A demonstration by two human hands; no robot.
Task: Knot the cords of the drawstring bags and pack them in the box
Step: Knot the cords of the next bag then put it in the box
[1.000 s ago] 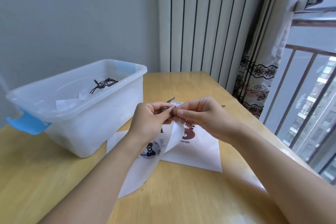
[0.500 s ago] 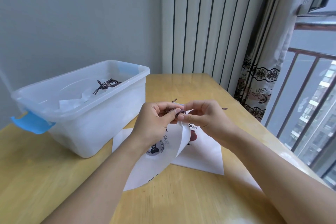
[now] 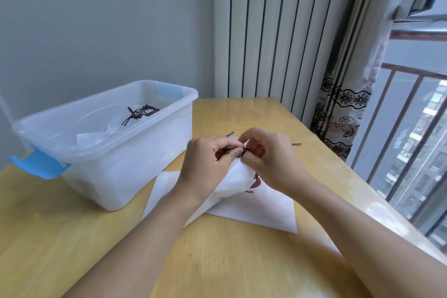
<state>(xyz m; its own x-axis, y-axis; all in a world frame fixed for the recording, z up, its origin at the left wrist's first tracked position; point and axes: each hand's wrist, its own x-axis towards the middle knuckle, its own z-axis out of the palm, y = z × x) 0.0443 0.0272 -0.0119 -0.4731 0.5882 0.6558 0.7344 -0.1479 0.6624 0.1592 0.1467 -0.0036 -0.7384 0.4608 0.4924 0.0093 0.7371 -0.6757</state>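
**Both hands close in on the cord at the bag's mouth**

Since the earlier frame, both hands have drawn closer together, and the held bag's printed face, showing a second ago below the left wrist, is now turned out of sight. Left hand [image 3: 208, 164] has its fingers curled, thumb and forefinger pinching the dark brown cord [image 3: 242, 151] at the top of a white fabric drawstring bag [image 3: 238, 174], which hangs slack from the grip down to the tabletop. Right hand [image 3: 271, 155] meets it knuckle to knuckle, fingers bent inward and pinching the same cord just beside the left thumb. Two loose cord ends stick out past the hands, one above the left knuckles [image 3: 230, 133] and one beyond the right hand [image 3: 296, 144].

Under the held bag lies a second flat white drawstring bag [image 3: 261, 208] with a reddish-brown print and dark lettering, partly covered by the wrists. Both rest on the pale wooden tabletop [image 3: 72, 237].

To the left stands a translucent plastic storage box [image 3: 135, 152] with light blue latches, open at the top. Inside it lie white bags [image 3: 92, 136] with a bundle of knotted dark cords [image 3: 140, 113] on top.

A striped white radiator panel [image 3: 266, 31] and a patterned curtain [image 3: 343, 116] stand behind the table's far corner.
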